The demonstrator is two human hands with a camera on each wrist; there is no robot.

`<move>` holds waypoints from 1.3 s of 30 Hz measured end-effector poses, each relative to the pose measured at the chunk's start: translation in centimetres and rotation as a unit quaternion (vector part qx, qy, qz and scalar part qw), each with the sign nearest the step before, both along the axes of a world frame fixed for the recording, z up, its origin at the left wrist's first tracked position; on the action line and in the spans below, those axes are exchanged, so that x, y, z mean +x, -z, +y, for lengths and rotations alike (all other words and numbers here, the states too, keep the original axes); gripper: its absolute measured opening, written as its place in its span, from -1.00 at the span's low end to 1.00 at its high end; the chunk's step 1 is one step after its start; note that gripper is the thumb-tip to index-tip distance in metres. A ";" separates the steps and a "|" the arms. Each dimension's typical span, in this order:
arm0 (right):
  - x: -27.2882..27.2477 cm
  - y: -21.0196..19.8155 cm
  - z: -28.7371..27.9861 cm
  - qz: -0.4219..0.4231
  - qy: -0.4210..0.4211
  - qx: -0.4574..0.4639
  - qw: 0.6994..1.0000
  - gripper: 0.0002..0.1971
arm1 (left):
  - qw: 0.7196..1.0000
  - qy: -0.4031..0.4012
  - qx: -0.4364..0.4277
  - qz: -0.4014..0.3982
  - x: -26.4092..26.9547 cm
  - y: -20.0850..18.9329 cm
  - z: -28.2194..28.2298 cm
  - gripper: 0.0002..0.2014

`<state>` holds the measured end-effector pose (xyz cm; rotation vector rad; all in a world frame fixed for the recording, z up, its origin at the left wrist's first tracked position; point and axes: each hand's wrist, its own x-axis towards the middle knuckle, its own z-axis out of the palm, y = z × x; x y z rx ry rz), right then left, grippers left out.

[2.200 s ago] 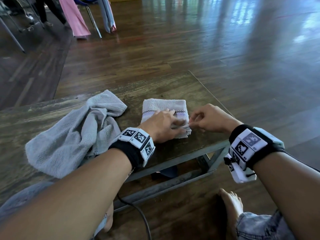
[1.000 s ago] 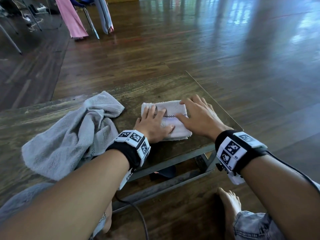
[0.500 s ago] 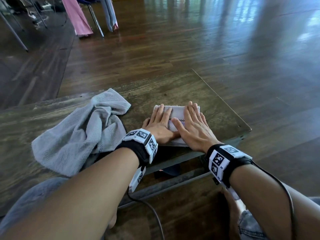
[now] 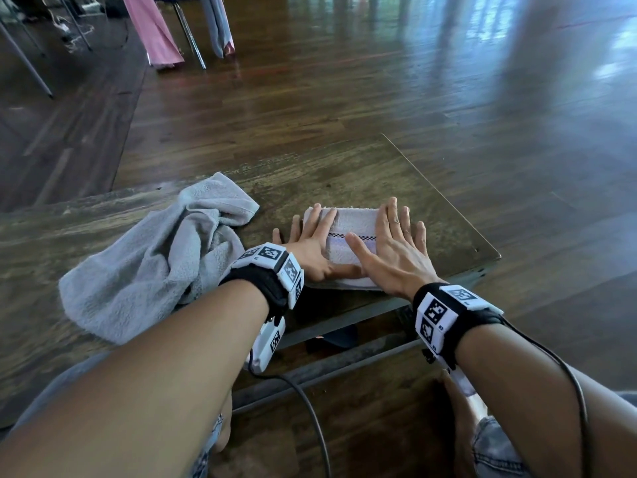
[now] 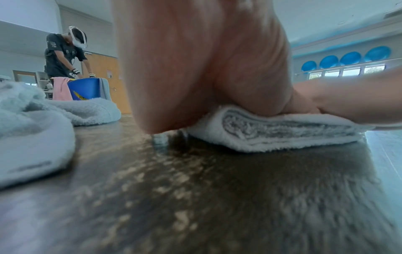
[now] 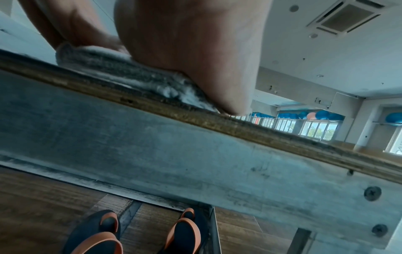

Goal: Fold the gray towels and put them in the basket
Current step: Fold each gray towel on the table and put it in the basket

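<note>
**Inspector A:** We begin with what we cannot see. From the head view, much of the folded towel (image 4: 348, 232) lies under the two palms; only its middle strip with a checkered band shows. No basket can be identified from that view. In the left wrist view the fingers are hidden beyond the palm, and in the right wrist view the heel of the right hand (image 6: 191, 51) blocks most of the cloth.

**Inspector B:** Agreed. The wrist views add what the head view lacks. The left wrist view shows the towel's near edge (image 5: 272, 135) as stacked layers, compressed under the left hand (image 5: 206, 60). It also shows another person (image 5: 63, 56) far back, bent over a blue bin (image 5: 85, 88) with a pink cloth hung on it. The right wrist view shows the table's metal frame (image 6: 195, 154) and a pair of sandals (image 6: 139, 237) on the floor below.

**Inspector A:** Position of the hands?

**Inspector B:** We record the left hand (image 4: 310, 246) flat, fingers straight, on the towel's left part; the right hand (image 4: 396, 250) flat and spread on its right part. Both press down; neither grips. The towel sits near the table's (image 4: 344, 174) right corner, close to the near edge.

**Inspector A:** And the crumpled gray towel (image 4: 155, 257) lies just left of the left wrist, untouched.
</note>
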<state>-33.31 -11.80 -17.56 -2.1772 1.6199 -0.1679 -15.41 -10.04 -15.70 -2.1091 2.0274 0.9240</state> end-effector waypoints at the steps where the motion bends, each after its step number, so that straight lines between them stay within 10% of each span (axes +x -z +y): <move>1: -0.1 0.0 -0.1 0.006 -0.004 -0.004 1.000 0.00 | 1.000 0.001 0.002 -0.001 0.1 0.0 0.0 0.31; 19: -0.1 0.2 -0.7 0.001 0.040 0.001 0.999 0.03 | 0.994 -0.100 -0.003 0.036 0.6 -0.7 -0.5 0.59; 29: 0.0 -0.2 -0.7 -0.072 0.049 0.029 0.996 -0.06 | 0.946 -0.254 -0.187 0.069 -0.6 -2.6 -1.2 -0.59; 39: 2.9 -7.9 1.3 -0.373 0.070 0.168 0.910 0.14 | 0.874 -0.263 -0.231 0.337 3.8 -14.6 4.2 -0.81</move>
